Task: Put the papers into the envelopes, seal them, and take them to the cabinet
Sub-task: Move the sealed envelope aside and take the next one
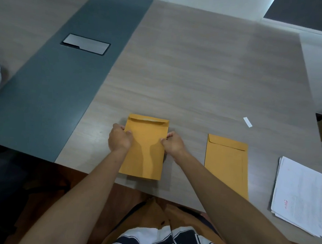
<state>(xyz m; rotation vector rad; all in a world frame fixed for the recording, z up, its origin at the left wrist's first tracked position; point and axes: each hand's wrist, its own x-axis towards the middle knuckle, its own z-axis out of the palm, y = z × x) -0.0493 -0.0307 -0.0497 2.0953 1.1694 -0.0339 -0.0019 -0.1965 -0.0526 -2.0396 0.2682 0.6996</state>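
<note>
Nearest, both hands clamped on one brown envelope [144, 149]: left hand [120, 138] pinching its left edge, right hand [173, 143] pinching its right edge, thumbs on top, fingers curled under. Lying flat on the table [198, 76], lower end close to the near table edge, flap at the far end folded down but seemingly not pressed tight, a pale sliver showing along the fold. Hard to tell whether papers already sit inside.

Risks from here, as a judgement: flap springing back up if not rubbed flat along its whole width; envelope sliding toward the near edge under uneven pressure; creasing from the two-sided pinch.

Right of the right-hand grip, a second envelope [226, 165], flap closed, partly crossed by the right forearm. Further right, a stack of white papers [298, 196], well apart. Beyond and to the right, a small white strip [247, 122]. Nothing blocking either reach. No cabinet in view.
</note>
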